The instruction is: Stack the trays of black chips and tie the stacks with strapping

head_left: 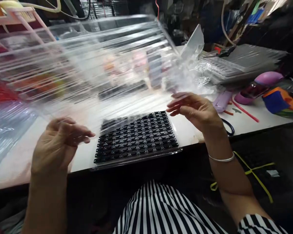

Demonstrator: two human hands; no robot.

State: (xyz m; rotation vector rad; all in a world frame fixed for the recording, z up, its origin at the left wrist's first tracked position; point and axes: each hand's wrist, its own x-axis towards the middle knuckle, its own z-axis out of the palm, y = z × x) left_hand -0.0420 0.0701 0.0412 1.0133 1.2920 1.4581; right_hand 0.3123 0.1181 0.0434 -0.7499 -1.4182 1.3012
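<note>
A clear ribbed plastic tray [127, 42], smeared by motion, is raised and tilted above the table. Its near left part is pinched in my left hand [57, 143]. At its right edge, the fingers of my right hand [197, 112] hold it, thumb below. Beneath and between both hands lies another clear tray [136, 160], filled with rows of small black parts [136, 136]. The raised tray partly covers the back left of those rows.
Stacked clear trays [249, 58] stand at the back right. Nearer are a purple bottle [268, 78], a lilac case [222, 101], a red stick [245, 110] and a blue and orange item [280, 100]. Plastic sheeting [9, 130] lies at left, below a pink rack [34, 22].
</note>
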